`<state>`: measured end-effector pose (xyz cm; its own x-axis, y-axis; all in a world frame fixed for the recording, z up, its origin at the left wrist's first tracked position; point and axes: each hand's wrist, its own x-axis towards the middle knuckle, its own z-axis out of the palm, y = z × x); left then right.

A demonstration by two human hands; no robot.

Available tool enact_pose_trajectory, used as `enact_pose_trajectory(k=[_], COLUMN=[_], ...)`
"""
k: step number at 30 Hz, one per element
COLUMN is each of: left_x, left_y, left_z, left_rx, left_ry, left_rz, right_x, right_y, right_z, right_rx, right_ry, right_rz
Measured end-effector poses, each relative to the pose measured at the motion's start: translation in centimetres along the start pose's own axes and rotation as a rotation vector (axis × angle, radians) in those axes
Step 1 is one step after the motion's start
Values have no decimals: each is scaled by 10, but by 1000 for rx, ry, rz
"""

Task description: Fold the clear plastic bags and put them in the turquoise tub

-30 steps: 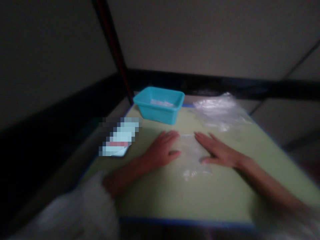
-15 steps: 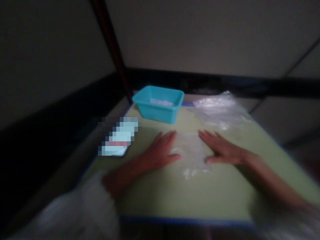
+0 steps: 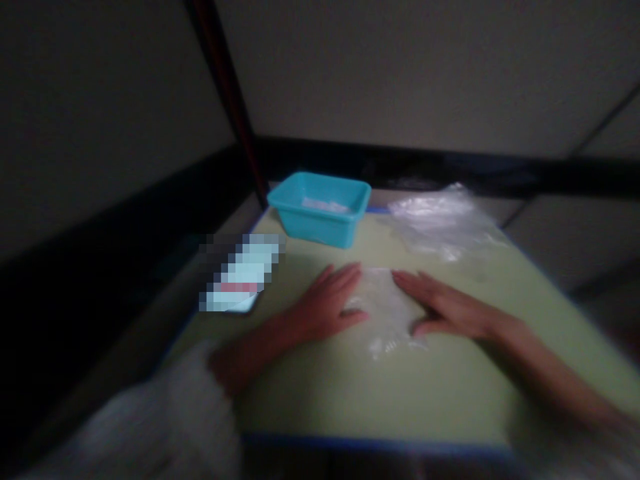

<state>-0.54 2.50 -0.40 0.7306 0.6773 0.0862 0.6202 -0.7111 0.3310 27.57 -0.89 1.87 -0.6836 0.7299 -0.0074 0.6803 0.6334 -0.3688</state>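
Observation:
A clear plastic bag (image 3: 383, 310) lies flat on the pale yellow-green table between my two hands. My left hand (image 3: 333, 303) rests on its left edge, fingers stretched out and thumb apart. On the opposite edge, my right hand (image 3: 440, 303) lies with its fingers extended and its thumb spread toward me. Neither hand grips anything; both press flat at the sides of the bag. Whether the bag holds something thin is too blurred to tell.
Beyond my left hand stands a turquoise plastic basin (image 3: 320, 227) with something whitish inside. A crumpled heap of clear plastic bags (image 3: 445, 220) lies at the back right. At the left edge is a phone-like flat object (image 3: 243, 303), partly pixelated. The table (image 3: 375, 407) has a blue rim.
My right hand has slid slightly inward and toward me along the bag's right side. My left hand stays nearly in place; the whole view has shifted a little.

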Motion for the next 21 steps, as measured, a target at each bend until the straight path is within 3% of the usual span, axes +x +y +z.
enact_pose_trajectory(k=[14,21], left_x=[1,1], left_y=[2,2], left_z=[-1,-2], left_rx=[98,78], left_ry=[-83,-67], left_rz=[-31,-35], right_x=[-4,-11], right_y=[15,14], right_z=[10,-6], right_rx=[-66,97], right_ry=[-67,10], right_rz=[109,105])
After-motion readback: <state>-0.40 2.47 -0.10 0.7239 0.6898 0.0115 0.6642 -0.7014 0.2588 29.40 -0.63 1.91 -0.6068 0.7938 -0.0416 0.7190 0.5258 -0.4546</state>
